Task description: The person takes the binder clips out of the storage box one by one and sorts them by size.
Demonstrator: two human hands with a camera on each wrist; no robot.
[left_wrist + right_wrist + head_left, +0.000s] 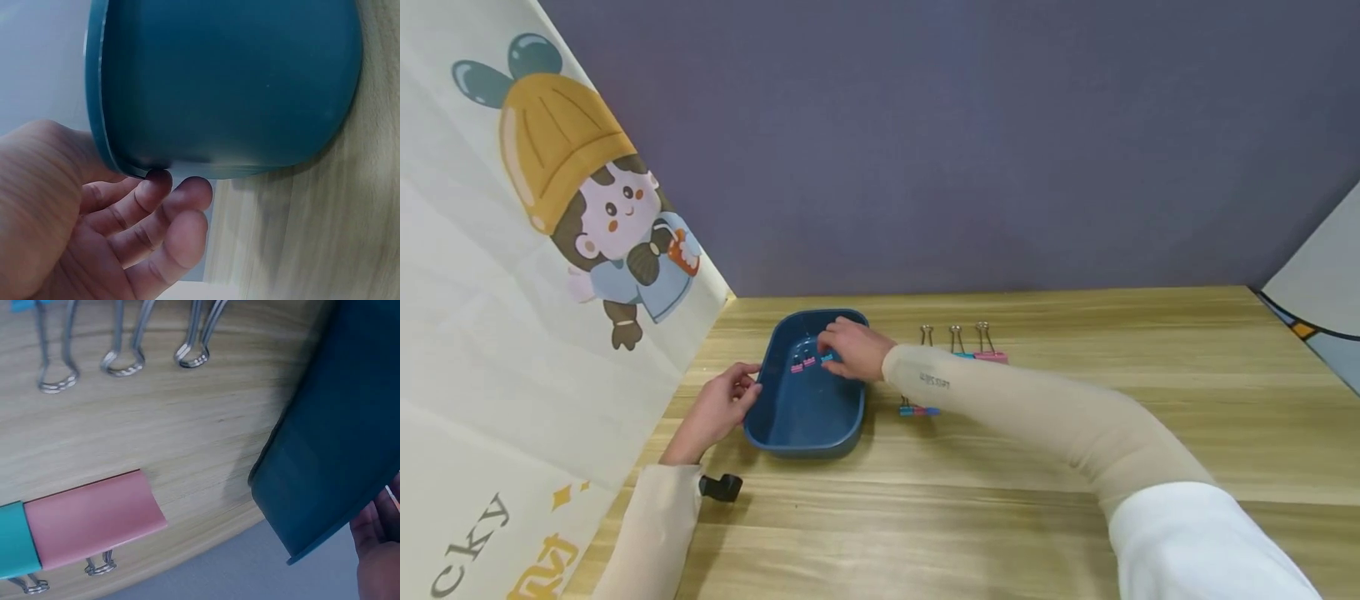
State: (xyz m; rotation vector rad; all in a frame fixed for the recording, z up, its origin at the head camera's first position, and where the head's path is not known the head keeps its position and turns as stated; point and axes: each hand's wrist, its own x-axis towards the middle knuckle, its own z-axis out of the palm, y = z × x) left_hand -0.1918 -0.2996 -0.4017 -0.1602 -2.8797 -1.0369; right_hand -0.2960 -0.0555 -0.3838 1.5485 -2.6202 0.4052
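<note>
My left hand (721, 410) holds the side of a dark blue tray (805, 451); in the left wrist view, the fingers of that hand (131, 219) curl at the corner of the tray (231, 81), its thumb mostly hidden. Over the tray's right rim reaches my right hand (856, 348), with a small blue binder clip (827, 358) between its thumb and fingertips. Two pink clips (797, 367) lie to the left of it inside the tray. The right wrist view shows only part of the right hand (380, 544) past the tray's wall (331, 444).
Right of the tray, larger binder clips stand in a row, among them a pink one (991, 357), partly behind my right sleeve. Nearer me are small blue and pink clips (919, 411). A dark panel rises behind the wooden table (865, 533), and a printed white sheet hangs at left.
</note>
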